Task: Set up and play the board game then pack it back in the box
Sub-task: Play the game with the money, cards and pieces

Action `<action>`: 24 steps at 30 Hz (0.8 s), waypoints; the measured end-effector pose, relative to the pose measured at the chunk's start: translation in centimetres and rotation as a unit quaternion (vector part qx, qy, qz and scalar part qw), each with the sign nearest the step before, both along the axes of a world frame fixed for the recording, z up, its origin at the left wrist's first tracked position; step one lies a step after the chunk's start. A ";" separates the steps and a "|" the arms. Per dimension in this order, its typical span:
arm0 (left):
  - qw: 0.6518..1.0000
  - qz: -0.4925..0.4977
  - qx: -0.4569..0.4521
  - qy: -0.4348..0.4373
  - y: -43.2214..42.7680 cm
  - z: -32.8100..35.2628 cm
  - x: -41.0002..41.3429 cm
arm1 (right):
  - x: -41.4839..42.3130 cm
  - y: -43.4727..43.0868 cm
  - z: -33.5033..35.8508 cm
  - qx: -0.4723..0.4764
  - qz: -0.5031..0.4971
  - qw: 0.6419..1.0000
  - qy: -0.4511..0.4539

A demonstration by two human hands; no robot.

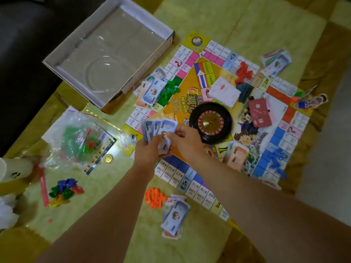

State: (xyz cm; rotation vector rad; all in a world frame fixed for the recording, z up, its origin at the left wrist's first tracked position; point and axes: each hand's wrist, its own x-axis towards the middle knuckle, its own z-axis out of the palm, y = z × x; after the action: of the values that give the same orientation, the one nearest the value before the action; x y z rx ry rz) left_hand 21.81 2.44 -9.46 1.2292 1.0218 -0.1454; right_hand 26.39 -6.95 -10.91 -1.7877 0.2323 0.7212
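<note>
— What are your hands on?
— Your left hand point(150, 149) grips a fan of notes point(157, 128) over the board's near-left edge, fingers curled round its base. At least three blue notes show, and blur hides the rest. Your right hand point(185, 141) pinches the fan's right side between thumb and fingers.

— And the board?
— One board point(185, 86) lies open on the table point(266, 25), corner-on to you. One wheel point(210, 123) sits near its middle. Two decks lie beyond that, a white deck point(225, 92) and a red deck point(260, 114).

— How much money is dealt?
— You have four piles: a left pile point(152, 88), a far pile point(276, 61), a right pile point(237, 154) on the board, and a near pile point(175, 215).

— Pieces?
— Four one-colour heaps, each near a pile: green point(169, 90), red point(244, 72), blue point(275, 158), orange point(154, 198). A fifth, mixed heap point(64, 188) lies well to your left.

— The box?
— One box point(72, 81), open, just beyond the board's left corner, with a clear tray point(106, 59) inside. One bag point(76, 141) lies nearer you, with one gold coin point(108, 159) beside it.
</note>
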 end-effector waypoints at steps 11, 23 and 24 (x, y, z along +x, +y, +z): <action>0.997 -0.075 -0.023 -0.005 -5.8 0.7 -2.4 | -3.4 -7.2 0.4 -0.026 -0.073 0.997 -0.008; 0.985 -0.167 -0.016 0.047 -11.0 0.3 -4.7 | -6.5 -14.2 0.5 -0.018 -0.107 0.992 0.064; 0.984 -0.172 -0.010 0.052 -10.9 0.2 -4.9 | -6.7 -14.2 0.5 -0.018 -0.108 0.992 0.062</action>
State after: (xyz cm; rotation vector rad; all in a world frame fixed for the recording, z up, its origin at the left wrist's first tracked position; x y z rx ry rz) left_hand 16.86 -8.50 -9.25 1.3839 0.8861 -0.4920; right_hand 19.71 -21.19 -10.42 -1.7205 0.5170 0.6769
